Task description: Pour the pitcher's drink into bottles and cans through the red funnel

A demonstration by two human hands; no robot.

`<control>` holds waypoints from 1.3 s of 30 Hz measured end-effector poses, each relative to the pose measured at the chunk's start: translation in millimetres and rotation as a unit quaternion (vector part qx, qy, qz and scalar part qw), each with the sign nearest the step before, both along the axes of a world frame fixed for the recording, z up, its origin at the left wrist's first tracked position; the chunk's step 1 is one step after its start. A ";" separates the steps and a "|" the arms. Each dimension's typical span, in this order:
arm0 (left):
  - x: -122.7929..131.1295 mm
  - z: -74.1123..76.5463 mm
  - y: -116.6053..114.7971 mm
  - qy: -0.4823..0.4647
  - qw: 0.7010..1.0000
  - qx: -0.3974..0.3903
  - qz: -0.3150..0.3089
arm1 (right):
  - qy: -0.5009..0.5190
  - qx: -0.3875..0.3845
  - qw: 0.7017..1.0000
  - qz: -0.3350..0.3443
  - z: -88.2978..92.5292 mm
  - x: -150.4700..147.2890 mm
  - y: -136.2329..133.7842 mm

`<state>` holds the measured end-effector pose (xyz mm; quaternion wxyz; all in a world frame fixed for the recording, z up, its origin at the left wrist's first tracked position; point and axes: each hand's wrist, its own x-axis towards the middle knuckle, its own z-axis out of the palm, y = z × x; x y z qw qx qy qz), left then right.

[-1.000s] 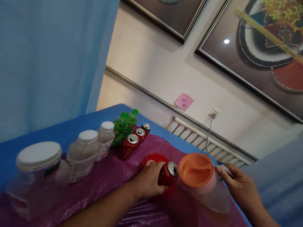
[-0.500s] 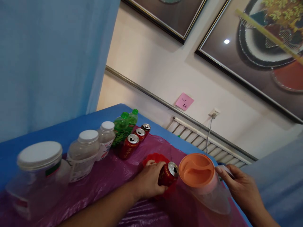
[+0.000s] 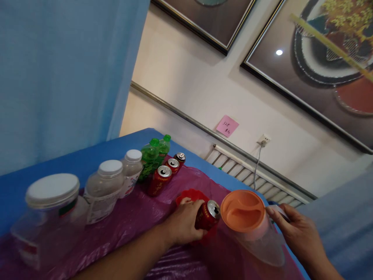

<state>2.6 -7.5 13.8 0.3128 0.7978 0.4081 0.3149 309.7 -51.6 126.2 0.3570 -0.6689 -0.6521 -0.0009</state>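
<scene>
My left hand [image 3: 186, 222] is wrapped round a red can [image 3: 208, 215], which leans to the right over a red scalloped dish [image 3: 190, 194]. Just right of the can is a clear pitcher [image 3: 262, 245] with an orange lid [image 3: 243, 210]. My right hand [image 3: 298, 229] is closed on the pitcher's pale handle, and the pitcher is tilted. The lower part of the dish is hidden behind my left hand and the can.
Three cans [image 3: 161, 179] stand in a row by two green bottles [image 3: 149, 157]. Left of them are three clear jars [image 3: 106, 190] with white lids. Purple plastic [image 3: 131, 221] covers part of the blue table [image 3: 96, 155]. A radiator [image 3: 233, 165] is behind.
</scene>
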 end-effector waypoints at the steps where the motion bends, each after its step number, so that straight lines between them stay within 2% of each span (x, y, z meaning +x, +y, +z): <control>1: 0.2 -0.8 0.2 -0.001 1.000 0.002 -0.001 | 0.002 0.000 1.000 0.001 0.1 -0.5 -0.3; 7: 0.3 -1.5 -0.2 -0.009 1.000 0.007 0.006 | 0.009 -0.005 1.000 0.018 -1.5 -0.4 0.3; 23: -1.0 1.3 -2.0 0.000 1.000 0.004 -0.002 | 0.029 -0.006 1.000 0.001 -5.9 1.6 -1.5; 39: -1.7 6.0 -4.9 0.000 1.000 -0.005 0.004 | 0.039 -0.005 0.999 0.014 -10.7 4.4 -0.4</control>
